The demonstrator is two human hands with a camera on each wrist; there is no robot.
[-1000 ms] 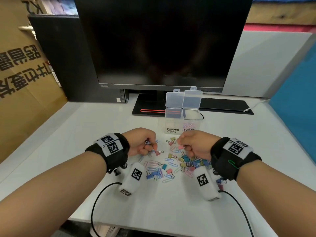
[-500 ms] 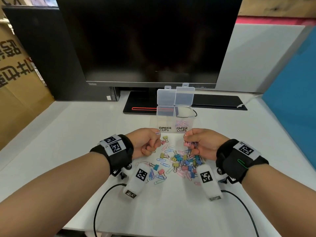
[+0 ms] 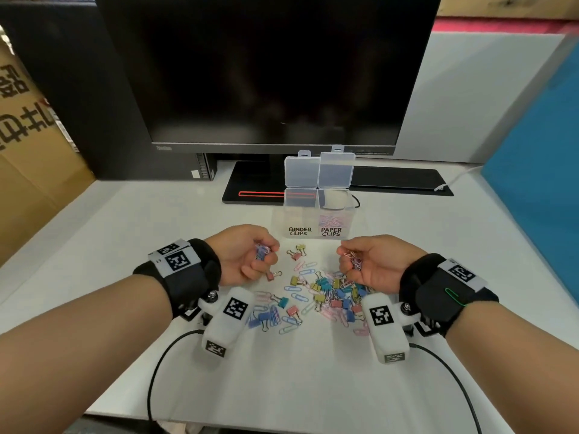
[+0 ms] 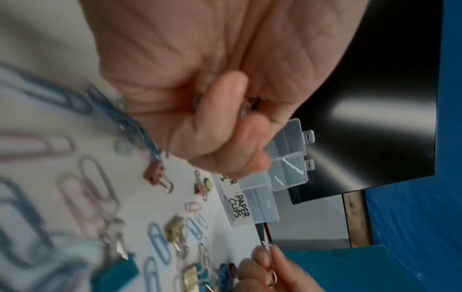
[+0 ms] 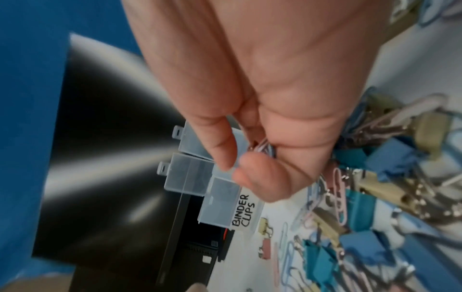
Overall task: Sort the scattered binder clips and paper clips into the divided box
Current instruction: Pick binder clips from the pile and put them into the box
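A clear divided box (image 3: 316,211) stands open on the white table, its compartments labelled BINDER CLIPS (image 5: 243,214) and PAPER CLIPS (image 4: 240,209); pink and blue paper clips lie in the right one. My left hand (image 3: 247,255) is raised above the table, fingers curled round a bunch of blue and pink paper clips (image 3: 261,250). At the same height my right hand (image 3: 366,264) holds a bunch of pink paper clips (image 3: 354,260), also seen in the right wrist view (image 5: 263,147). Below and between the hands lies a scatter of coloured binder clips and paper clips (image 3: 326,296).
A dark monitor (image 3: 269,73) on a black base (image 3: 250,186) stands behind the box. A blue panel (image 3: 539,170) rises at the right, cardboard (image 3: 28,158) at the left. Black cables (image 3: 163,364) trail from my wrists to the table's front edge.
Both hands have lifted off the pile and turned palm inward, each with a bunch of paper clips in it. The view has moved closer to the box.
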